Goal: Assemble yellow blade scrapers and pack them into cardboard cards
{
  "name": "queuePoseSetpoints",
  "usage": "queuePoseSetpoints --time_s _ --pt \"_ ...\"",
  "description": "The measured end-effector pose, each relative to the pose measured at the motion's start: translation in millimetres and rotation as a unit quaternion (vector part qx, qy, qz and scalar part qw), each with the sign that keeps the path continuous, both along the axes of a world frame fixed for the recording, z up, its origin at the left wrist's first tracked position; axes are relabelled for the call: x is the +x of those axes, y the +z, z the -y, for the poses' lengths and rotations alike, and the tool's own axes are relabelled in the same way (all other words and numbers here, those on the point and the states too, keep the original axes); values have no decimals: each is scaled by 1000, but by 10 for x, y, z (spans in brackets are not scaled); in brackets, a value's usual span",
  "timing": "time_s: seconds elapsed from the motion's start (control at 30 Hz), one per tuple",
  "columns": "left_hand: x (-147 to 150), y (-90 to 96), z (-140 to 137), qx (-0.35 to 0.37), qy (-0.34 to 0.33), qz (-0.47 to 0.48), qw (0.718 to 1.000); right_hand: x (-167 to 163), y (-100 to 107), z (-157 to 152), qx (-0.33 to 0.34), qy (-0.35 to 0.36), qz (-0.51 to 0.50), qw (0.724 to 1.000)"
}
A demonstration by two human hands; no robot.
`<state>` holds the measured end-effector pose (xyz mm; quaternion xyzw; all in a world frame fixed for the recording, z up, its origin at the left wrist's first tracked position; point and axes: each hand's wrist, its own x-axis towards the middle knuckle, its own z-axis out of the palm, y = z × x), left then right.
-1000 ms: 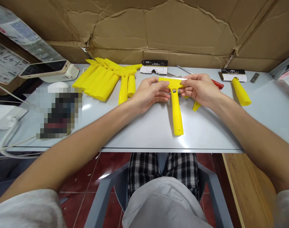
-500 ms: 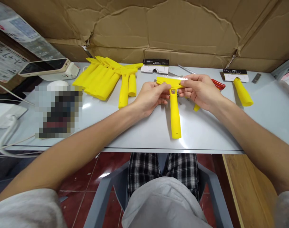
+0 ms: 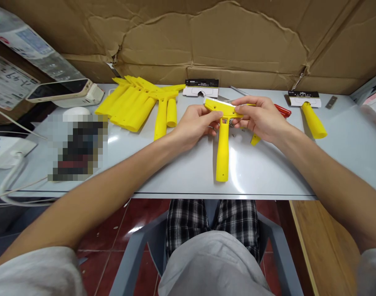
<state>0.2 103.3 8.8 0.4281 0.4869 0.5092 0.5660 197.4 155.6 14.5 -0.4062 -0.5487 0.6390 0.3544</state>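
Between both hands, above the table, is a yellow scraper (image 3: 222,150) with its handle pointing toward me. A pale strip runs along the far edge of its wide head. My left hand (image 3: 198,123) pinches the left side of the head near the neck. The right side of the head is gripped by my right hand (image 3: 258,117), thumb on top. Small metal screws (image 3: 233,135) lie on the table behind the neck, partly hidden by fingers. Another yellow piece (image 3: 255,139) shows below my right hand, mostly covered.
Several yellow scraper handles (image 3: 131,109) lie piled at left. Black-and-white cards (image 3: 201,88) stand at the back; one sits on a yellow handle (image 3: 314,121) at right. A red-handled tool (image 3: 282,110) lies behind my right hand. A phone (image 3: 60,89) and bottle (image 3: 27,41) are at left.
The yellow scraper has turned slightly, its handle end swinging left and the right side of its head dipping toward me. Both hands keep their hold.
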Motion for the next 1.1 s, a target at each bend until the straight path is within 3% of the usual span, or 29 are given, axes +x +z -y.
queuePoseSetpoints --time_s 0.63,0.9,1.1 --pt "-156 26 -122 27 44 2 999 -4 19 -23 -15 -36 -17 999" --pt "-176 15 -168 5 63 28 998 -34 -4 -68 -26 -56 -24 998" --pt "-171 22 -158 -1 94 -12 996 -26 -11 -58 -14 -38 -25 999"
